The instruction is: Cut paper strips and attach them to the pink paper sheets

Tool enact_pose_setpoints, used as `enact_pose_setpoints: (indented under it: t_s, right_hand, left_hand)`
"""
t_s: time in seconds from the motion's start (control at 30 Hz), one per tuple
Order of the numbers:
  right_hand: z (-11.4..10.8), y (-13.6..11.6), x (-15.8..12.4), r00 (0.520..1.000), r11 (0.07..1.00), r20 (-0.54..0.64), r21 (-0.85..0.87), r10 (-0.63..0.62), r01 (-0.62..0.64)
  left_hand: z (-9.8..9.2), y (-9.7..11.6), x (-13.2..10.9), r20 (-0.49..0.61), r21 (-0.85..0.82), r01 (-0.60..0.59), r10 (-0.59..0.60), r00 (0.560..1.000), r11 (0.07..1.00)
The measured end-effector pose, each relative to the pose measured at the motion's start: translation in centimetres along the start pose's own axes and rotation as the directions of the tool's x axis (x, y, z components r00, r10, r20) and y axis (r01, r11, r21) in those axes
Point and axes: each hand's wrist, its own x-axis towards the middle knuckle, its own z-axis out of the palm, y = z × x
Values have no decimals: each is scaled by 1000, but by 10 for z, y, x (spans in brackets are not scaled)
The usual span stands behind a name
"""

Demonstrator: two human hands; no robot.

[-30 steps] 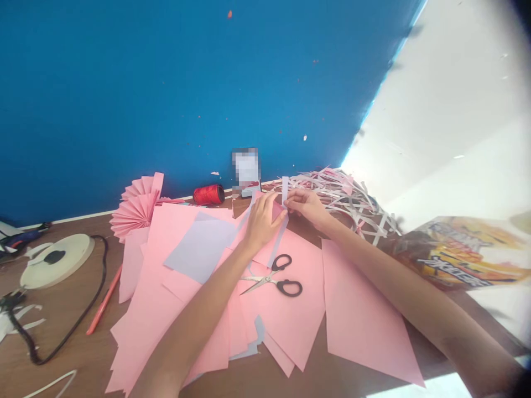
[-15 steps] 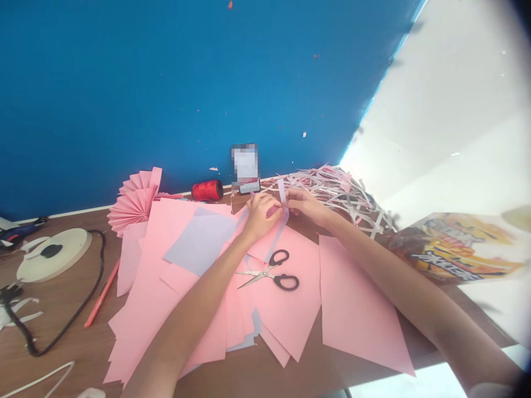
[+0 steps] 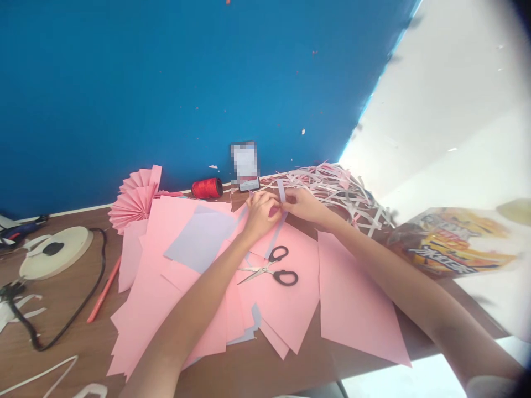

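The brown surface [image 3: 305, 378] carries overlapping pink sheets [image 3: 149, 309], with shreds [image 3: 332, 190] heaped at back right. Over the sheets' far part, the left hand [image 3: 261, 215] curls, its grip's hold unclear; the right hand [image 3: 306, 208] is close beside it. Scissors [image 3: 265, 270] lie spread nearer. The right grip pinches a pale strip [image 3: 281, 190] between the hands.

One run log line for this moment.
left hand: curled over pink paper sheets | right hand: fingertips at narrow lilac paper strip | black-handled metal scissors: open, lying on sheets | red thread spool: on its side
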Motion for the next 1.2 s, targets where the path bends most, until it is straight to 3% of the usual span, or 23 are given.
enact_pose_setpoints:
  t_s: [0.07,0.17,0.27,0.37,0.6,0.73,0.87,1.2]
  right_hand:
    - [-1,0,0,990,981,69,141,121,-130]
    - [-6,1,2,935,884,205,317,290,-343]
    - [-12,-3,2,906,806,250,417,342,-419]
    - [-19,-6,0,904,796,311,445,293,-411]
    - [-22,-4,-4,924,877,333,365,191,-313]
    - [-24,-7,-6,938,916,341,356,59,-187]
    - [-27,-8,-5,914,926,400,367,-69,-90]
    - [-26,-5,-8,866,888,500,409,-25,-210]
  left_hand:
    - [-1,2,0,0,-3,-7,7,1000,1000]
    - [-2,4,-1,3,-25,-26,26,1000,999]
    - [-3,3,0,3,-74,-13,14,1000,997]
    - [-6,0,2,40,-143,-15,21,999,990]
    - [-3,-3,1,144,-236,27,7,990,971]
    - [-2,-7,0,222,-296,100,-33,975,950]
    - [-4,-11,1,265,-371,120,-19,964,921]
    - [0,-16,3,285,-348,84,20,958,934]
